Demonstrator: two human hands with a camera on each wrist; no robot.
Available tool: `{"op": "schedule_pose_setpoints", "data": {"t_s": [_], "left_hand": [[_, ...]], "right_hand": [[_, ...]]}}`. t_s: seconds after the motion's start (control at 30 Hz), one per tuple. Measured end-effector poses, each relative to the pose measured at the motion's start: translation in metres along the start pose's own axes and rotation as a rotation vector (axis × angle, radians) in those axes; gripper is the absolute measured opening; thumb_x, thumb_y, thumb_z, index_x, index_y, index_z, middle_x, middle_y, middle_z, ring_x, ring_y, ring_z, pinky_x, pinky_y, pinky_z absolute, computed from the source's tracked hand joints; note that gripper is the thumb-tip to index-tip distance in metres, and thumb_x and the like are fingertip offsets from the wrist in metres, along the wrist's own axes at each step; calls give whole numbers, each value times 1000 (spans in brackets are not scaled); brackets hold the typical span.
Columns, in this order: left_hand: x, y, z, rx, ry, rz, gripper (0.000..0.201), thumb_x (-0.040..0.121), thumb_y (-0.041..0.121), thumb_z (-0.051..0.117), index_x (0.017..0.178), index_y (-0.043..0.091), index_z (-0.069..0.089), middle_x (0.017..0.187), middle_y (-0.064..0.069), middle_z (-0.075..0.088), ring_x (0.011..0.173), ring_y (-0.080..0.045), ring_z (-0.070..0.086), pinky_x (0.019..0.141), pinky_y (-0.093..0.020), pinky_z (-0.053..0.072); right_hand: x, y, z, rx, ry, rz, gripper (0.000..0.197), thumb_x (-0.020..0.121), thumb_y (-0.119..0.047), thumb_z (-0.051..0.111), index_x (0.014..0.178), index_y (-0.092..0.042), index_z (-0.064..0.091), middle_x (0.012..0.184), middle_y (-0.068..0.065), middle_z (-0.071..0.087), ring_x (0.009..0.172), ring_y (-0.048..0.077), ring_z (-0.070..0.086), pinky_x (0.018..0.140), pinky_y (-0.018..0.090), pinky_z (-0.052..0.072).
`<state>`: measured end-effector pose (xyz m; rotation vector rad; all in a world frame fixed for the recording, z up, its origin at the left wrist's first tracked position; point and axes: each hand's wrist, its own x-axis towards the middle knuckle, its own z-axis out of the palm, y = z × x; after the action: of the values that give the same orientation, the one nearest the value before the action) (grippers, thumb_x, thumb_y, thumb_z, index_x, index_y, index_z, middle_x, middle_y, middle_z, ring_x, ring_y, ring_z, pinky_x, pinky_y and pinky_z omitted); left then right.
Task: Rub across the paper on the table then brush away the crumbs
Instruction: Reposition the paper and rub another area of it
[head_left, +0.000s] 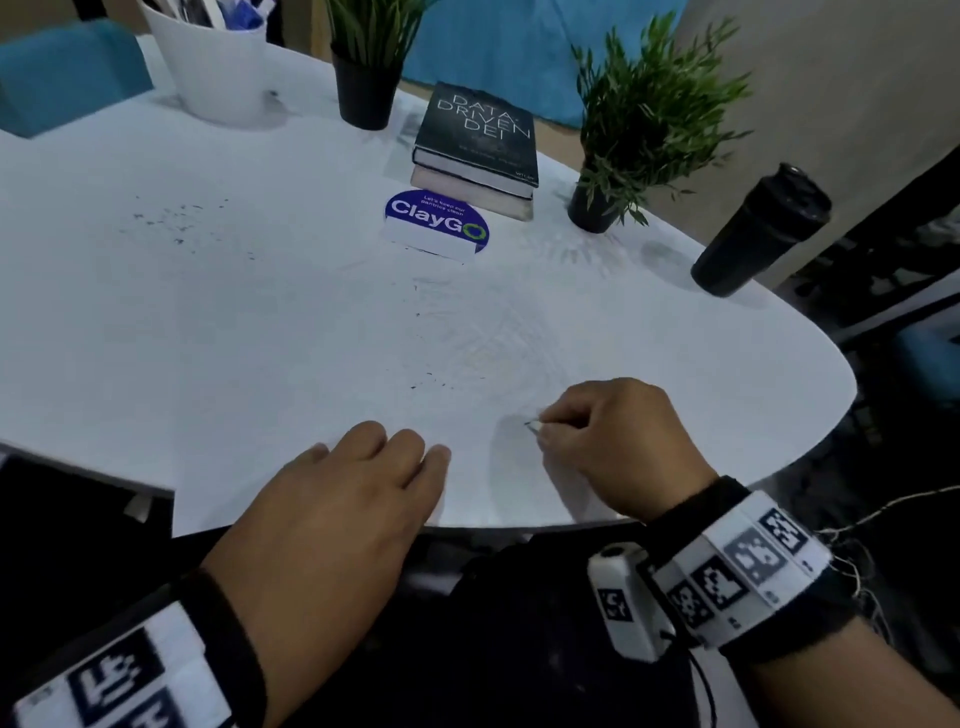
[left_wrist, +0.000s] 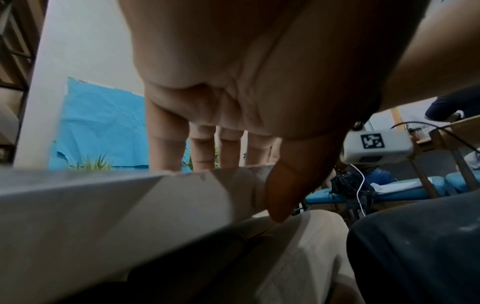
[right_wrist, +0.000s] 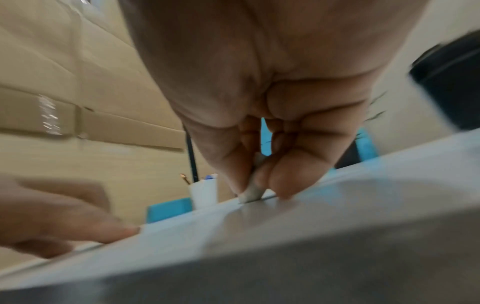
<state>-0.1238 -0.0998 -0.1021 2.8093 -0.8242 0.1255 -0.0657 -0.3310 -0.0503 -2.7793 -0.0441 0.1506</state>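
Note:
A white sheet of paper (head_left: 483, 338) with faint grey pencil marks lies on the white table (head_left: 208, 322). My right hand (head_left: 602, 431) pinches a small white eraser (head_left: 532, 425) between thumb and fingers, its tip pressed on the paper near the table's front edge. In the right wrist view the eraser (right_wrist: 250, 192) touches the sheet below the hand (right_wrist: 259, 185). My left hand (head_left: 374, 467) lies flat with straight fingers on the paper's near left part, holding it down; the left wrist view shows the fingers (left_wrist: 202, 148) stretched over the table edge. Dark crumbs (head_left: 431, 382) speckle the paper.
A ClayGo sign (head_left: 436, 223) stands mid-table before stacked books (head_left: 478, 145). Two potted plants (head_left: 623, 156) (head_left: 363, 67), a white bucket (head_left: 218, 62) and a black bottle (head_left: 758, 234) sit along the far and right sides. More crumbs (head_left: 176, 218) lie at the left.

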Motion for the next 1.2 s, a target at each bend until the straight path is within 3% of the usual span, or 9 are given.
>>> {"op": "schedule_pose_setpoints", "data": {"t_s": [0.13,0.27,0.43,0.57,0.8,0.9,0.97,1.07,1.2], "left_hand": [[-1,-3,3,-37,-32,7,79,88,17,-4,123,2,65,91,-6,60,77,-29,58,50,-43,51],[2,-4,3,-61,-39,2,75,72,17,14,120,2,69,92,-7,63,77,-31,62,47,-41,48],[5,-5,8,-92,-25,6,69,68,18,25,115,1,72,94,-9,67,78,-33,65,50,-47,55],[5,-8,11,-104,-52,5,69,65,26,32,120,0,64,95,-11,66,80,-36,64,52,-50,56],[6,-9,17,-139,-32,16,67,72,21,22,123,1,60,95,-12,64,80,-37,61,50,-50,54],[6,-8,16,-137,-35,23,67,77,20,9,124,3,53,97,-11,66,81,-35,63,51,-51,56],[6,-8,16,-120,-51,20,68,68,21,24,121,0,62,96,-12,66,80,-35,63,50,-51,56],[5,-9,15,-118,-67,27,69,65,24,29,121,0,60,97,-13,66,80,-37,64,52,-53,56],[5,-10,18,-138,-25,19,67,76,17,9,126,3,53,99,-12,65,83,-36,62,53,-51,56]], "right_hand": [[2,-21,9,-14,67,-85,13,86,-24,67,78,-19,76,79,-8,73,75,6,64,67,14,43],[-4,-38,23,21,20,-162,11,83,-25,70,76,-20,77,77,-7,73,73,7,64,71,22,48],[7,14,-9,81,52,142,12,82,-25,73,71,-22,76,67,-12,71,66,1,64,63,17,50],[7,25,-13,207,164,207,10,82,-23,72,73,-22,73,59,-11,67,58,4,63,62,22,51],[-2,-28,14,-2,17,-198,9,80,-24,72,73,-20,75,71,-9,70,70,8,62,68,19,44],[9,0,2,79,24,-22,8,78,-23,76,71,-19,75,67,-9,71,65,3,63,61,15,44],[14,20,-13,74,37,122,10,78,-21,75,68,-21,74,63,-11,70,58,-1,61,54,9,41],[16,13,-12,-25,49,40,11,80,-22,73,69,-22,73,66,-12,69,62,0,60,56,7,41],[16,4,-2,55,-4,-23,11,79,-25,75,70,-21,74,64,-12,69,63,0,62,57,9,41]]}}
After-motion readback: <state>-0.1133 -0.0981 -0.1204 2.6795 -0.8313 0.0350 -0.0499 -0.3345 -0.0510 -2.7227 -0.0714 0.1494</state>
